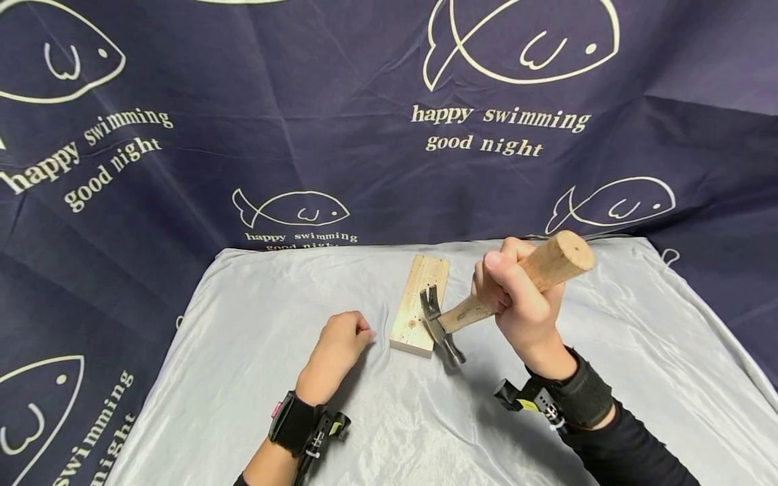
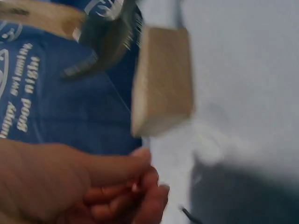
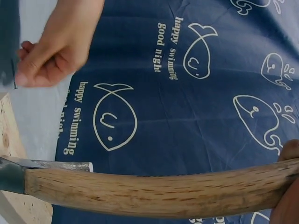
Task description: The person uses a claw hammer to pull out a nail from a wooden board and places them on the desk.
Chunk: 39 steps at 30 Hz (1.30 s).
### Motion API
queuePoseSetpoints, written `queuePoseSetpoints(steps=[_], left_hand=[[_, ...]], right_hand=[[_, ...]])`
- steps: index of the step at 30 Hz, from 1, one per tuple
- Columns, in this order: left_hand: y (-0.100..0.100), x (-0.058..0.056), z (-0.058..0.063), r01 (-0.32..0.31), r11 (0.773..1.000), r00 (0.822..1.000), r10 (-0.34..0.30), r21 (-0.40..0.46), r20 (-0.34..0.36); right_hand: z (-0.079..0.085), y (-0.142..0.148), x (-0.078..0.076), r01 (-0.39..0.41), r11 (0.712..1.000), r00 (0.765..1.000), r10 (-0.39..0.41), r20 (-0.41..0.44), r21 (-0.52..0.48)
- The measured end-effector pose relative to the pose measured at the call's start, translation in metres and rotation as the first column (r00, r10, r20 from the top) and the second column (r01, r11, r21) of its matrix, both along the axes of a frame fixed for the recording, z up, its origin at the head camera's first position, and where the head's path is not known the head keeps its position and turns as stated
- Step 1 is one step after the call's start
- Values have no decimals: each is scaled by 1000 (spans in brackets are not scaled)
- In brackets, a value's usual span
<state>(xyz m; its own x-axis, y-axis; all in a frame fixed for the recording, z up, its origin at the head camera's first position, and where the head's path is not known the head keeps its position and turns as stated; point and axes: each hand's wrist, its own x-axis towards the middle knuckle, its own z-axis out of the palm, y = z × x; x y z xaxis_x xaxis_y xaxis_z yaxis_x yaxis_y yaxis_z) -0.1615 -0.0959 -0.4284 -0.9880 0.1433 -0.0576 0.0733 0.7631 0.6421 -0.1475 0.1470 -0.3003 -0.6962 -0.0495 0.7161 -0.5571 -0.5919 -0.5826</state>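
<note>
My right hand [image 1: 523, 297] grips the wooden handle [image 3: 154, 191] of a claw hammer, held slanting with the butt up to the right. Its metal head [image 1: 439, 327] overlaps the near right side of a pale wooden block [image 1: 419, 304] in the head view; contact cannot be told. The block lies lengthwise on the cloth. Left of it is my left hand [image 1: 343, 344], fingers loosely curled, with nothing visible in its grasp. Close to those fingertips, a thin dark nail-like piece [image 2: 189, 214] shows in the left wrist view, apart from the fingers there.
A shiny pale grey cloth [image 1: 255, 378] covers the table. Behind and around it hangs a dark blue curtain [image 1: 377, 148] with white fish outlines and lettering. Small dark specks mark the block's top. Each wrist carries a black strap with a camera.
</note>
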Motion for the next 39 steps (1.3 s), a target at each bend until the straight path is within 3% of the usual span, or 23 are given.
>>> queuePoseSetpoints(steps=[2, 3, 6, 9, 13, 16, 19, 20, 24, 27, 32, 34, 39], left_hand=[[6, 1, 6, 121, 989, 992, -123, 90, 26], [9, 1, 9, 186, 972, 980, -195, 144, 50], [19, 3, 15, 326, 883, 906, -394, 338, 153], [27, 5, 16, 354, 794, 836, -506, 494, 215], [36, 5, 15, 335, 699, 786, -577, 631, 222], [42, 6, 16, 275, 602, 743, -627, 750, 232], [47, 8, 19, 184, 504, 720, -654, 844, 234], [49, 8, 20, 152, 475, 717, -656, 867, 234], [56, 12, 30, 18, 399, 722, -639, 917, 264], [62, 12, 39, -146, 338, 713, -615, 930, 335], [75, 12, 57, -399, 169, 679, -605, 901, 415], [81, 12, 64, -457, 108, 674, -605, 883, 423], [93, 11, 81, -543, 10, 697, -553, 840, 457]], right_hand=[[0, -2, 1, 7, 1000, 1000, -7, -25, -5], [0, -4, 2, 9, 1000, 999, -9, -36, -8], [-1, -7, 3, 1, 1000, 998, -2, -63, -22], [-2, -12, 6, -23, 999, 996, 19, -89, -35], [-5, -19, 10, -23, 999, 990, 20, -138, -25], [-9, -24, 10, 2, 1000, 984, -4, -180, -10], [-9, -27, 10, 26, 1000, 975, -25, -223, 0], [-9, -28, 10, 31, 1000, 971, -30, -236, 1], [-7, -29, 10, 38, 999, 956, -36, -291, 0], [-8, -30, 10, 49, 998, 941, -37, -337, 27], [-15, -30, 12, 210, 969, 885, -132, -447, 131], [-18, -31, 11, 267, 952, 852, -163, -498, 146], [-19, -35, 6, 265, 954, 784, -127, -607, 143]])
